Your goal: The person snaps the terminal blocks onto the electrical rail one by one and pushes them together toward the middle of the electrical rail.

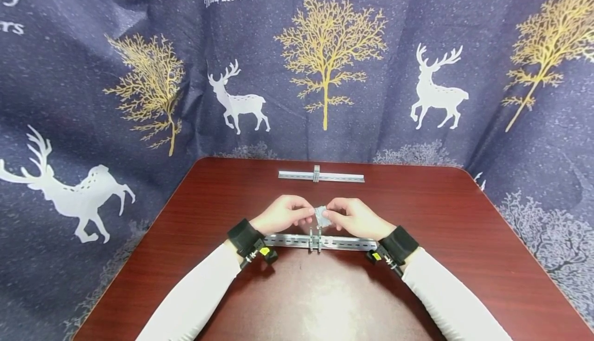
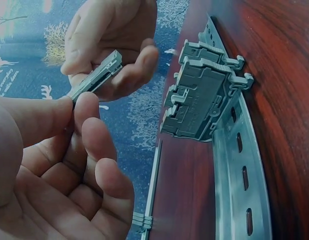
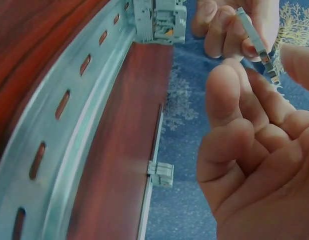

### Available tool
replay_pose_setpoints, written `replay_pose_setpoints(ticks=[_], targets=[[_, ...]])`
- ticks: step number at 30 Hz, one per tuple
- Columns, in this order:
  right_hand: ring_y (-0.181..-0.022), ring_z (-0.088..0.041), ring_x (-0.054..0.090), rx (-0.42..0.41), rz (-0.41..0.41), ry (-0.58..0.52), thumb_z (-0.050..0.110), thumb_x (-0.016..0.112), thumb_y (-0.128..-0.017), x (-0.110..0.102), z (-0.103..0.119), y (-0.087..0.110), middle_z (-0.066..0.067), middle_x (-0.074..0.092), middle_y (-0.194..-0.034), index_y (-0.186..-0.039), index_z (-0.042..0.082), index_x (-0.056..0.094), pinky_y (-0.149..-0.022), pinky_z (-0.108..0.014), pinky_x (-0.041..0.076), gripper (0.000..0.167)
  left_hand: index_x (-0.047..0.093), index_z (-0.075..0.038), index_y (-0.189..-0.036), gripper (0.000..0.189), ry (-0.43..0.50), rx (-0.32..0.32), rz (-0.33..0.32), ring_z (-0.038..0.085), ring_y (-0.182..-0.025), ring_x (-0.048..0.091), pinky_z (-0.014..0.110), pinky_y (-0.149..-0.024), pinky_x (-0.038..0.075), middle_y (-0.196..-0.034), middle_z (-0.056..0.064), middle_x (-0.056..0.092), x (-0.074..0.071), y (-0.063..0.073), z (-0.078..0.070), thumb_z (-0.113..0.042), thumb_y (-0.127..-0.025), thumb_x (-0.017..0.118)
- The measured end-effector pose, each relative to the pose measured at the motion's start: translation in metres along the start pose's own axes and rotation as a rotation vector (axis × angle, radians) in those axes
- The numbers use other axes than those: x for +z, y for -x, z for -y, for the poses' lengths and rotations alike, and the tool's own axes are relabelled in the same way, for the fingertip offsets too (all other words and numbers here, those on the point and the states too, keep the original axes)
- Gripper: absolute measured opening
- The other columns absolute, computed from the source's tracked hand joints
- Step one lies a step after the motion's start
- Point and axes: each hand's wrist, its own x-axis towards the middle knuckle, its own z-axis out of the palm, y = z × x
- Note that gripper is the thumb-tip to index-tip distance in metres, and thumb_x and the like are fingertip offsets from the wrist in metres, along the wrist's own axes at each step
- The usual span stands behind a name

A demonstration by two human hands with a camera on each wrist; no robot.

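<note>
A thin grey terminal block (image 1: 321, 216) is held above the table between both hands. My left hand (image 1: 293, 212) pinches one end of this terminal block (image 2: 97, 75) with thumb and forefinger. My right hand (image 1: 355, 216) is close at the other end, thumb and fingers apart around it; in the right wrist view the right hand (image 3: 264, 160) shows a gap between thumb and fingers. Whether it touches the block is unclear. Below the hands lies a slotted metal DIN rail (image 1: 287, 240), with grey terminal blocks (image 2: 199, 95) mounted upright on it.
Farther back on the brown table (image 1: 223, 196) lies a second DIN rail (image 1: 343, 177), carrying a small group of grey blocks (image 1: 316, 173). A dark blue curtain (image 1: 287, 140) with deer and trees hangs behind the table.
</note>
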Motion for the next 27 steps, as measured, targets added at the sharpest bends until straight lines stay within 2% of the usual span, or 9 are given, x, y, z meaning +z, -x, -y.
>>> replay_pose_setpoints(ticks=[7,12,17,22,27], targets=[[-0.060,-0.012,0.060,0.036,0.044,-0.054,0.032,0.067,-0.113,0.004,-0.002,0.002,0.007,0.064,-0.067,-0.087,0.020,0.069,-0.058,-0.026,0.044,0.029,0.083,-0.008,-0.105,0.019,0.005,-0.010,0.036,0.022,-0.080,0.075,0.037,-0.075,0.058,-0.089,0.006,0.078,0.001,0.000,0.000,-0.024,-0.109,0.073],[-0.057,-0.012,0.054,0.043,0.048,-0.077,0.034,0.067,-0.113,0.002,0.002,0.003,0.004,0.063,-0.065,-0.082,0.018,0.067,-0.056,-0.026,0.041,0.034,0.083,-0.005,-0.107,0.022,0.007,-0.018,0.052,0.025,-0.083,0.078,0.035,-0.074,0.058,-0.090,0.008,0.080,0.002,0.000,0.000,-0.024,-0.109,0.072],[-0.056,-0.012,0.052,0.064,0.031,-0.076,0.035,0.068,-0.112,-0.002,0.000,0.003,0.003,0.062,-0.064,-0.080,0.017,0.065,-0.056,-0.026,0.040,0.037,0.081,0.000,-0.117,0.029,-0.023,-0.032,0.057,0.031,-0.087,0.080,0.032,-0.073,0.058,-0.093,0.007,0.081,-0.001,0.001,0.000,-0.026,-0.110,0.071],[-0.056,-0.013,0.053,0.069,-0.006,-0.101,0.029,0.069,-0.111,-0.009,-0.003,0.003,0.001,0.061,-0.063,-0.078,0.017,0.066,-0.055,-0.026,0.038,0.035,0.081,-0.002,-0.120,0.029,-0.111,-0.036,0.053,0.035,-0.090,0.078,0.035,-0.073,0.059,-0.095,0.006,0.081,-0.007,0.002,0.003,-0.027,-0.109,0.072],[-0.058,-0.014,0.056,0.106,-0.032,-0.137,0.023,0.069,-0.110,-0.011,-0.008,0.002,0.001,0.061,-0.064,-0.078,0.015,0.066,-0.059,-0.026,0.040,0.033,0.085,-0.013,-0.116,0.020,-0.276,-0.015,0.070,0.016,-0.092,0.073,0.033,-0.084,0.057,-0.099,-0.006,0.080,-0.012,0.003,0.007,-0.029,-0.106,0.077]])
